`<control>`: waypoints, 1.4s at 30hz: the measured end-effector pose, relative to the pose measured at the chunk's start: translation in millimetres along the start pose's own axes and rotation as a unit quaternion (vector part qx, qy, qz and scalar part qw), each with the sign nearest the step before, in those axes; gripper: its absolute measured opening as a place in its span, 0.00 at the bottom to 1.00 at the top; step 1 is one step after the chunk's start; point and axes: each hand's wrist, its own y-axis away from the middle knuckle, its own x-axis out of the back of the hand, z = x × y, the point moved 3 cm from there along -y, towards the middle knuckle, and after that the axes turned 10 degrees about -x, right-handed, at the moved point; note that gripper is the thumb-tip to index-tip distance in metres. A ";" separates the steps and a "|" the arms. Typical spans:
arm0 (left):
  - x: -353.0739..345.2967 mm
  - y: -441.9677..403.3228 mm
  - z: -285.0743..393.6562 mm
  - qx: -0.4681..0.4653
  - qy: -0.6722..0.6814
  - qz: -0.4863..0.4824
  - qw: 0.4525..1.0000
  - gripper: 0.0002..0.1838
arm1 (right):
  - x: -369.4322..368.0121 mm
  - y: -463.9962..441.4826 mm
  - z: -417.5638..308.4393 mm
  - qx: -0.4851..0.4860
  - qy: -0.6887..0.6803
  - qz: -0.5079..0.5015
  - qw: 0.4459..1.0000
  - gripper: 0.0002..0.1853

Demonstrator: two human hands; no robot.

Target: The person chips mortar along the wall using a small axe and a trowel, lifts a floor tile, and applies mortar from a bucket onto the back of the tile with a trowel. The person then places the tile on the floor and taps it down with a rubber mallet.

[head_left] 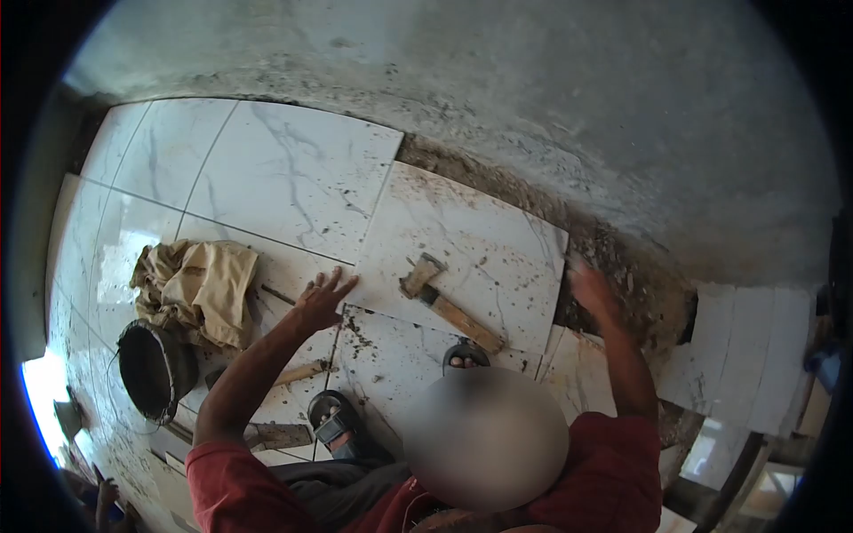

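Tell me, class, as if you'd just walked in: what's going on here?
A person is bent over a tiled floor. The left hand is spread at the near-left corner of a speckled tile; the right hand, blurred, is by its right edge, beside bare dirt. Its grip is unclear. A hammer lies on that tile, in neither hand. A cloth and bucket sit left.

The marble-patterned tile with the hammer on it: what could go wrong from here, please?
If the marble-patterned tile is tilted, the hammer lying loose on it might slide toward the sandalled foot nearby. The right hand, blurred close to the tile's edge, could get its fingers pinched if the tile shifts.
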 end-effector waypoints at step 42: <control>13.6 -7.4 -0.8 0.018 0.000 -0.036 0.999 0.52 | -77.1 112.9 146.7 -0.150 -0.227 0.095 0.958 0.21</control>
